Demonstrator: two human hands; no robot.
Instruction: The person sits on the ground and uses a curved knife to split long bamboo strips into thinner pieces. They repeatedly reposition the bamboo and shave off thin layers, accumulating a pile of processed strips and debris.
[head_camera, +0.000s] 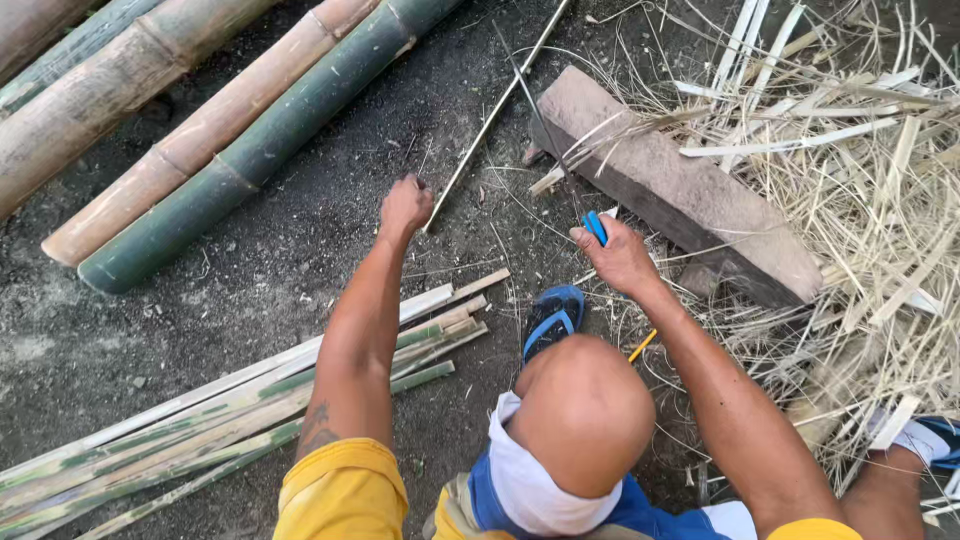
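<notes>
I note the left hand (405, 205) closed around the near end of a thin bamboo strip (497, 108), which runs up and away over the dark ground (300, 250). The right hand (620, 258) has its grip pressed around a blue-handled knife (595, 226), just beside a wooden block (680, 190). Split bamboo slats (230, 410) lie at my left; whole bamboo poles (210, 130) lie beyond. Pale shavings (860, 180) are heaped at right. A blue sandal (552, 318) sits between the arms.
</notes>
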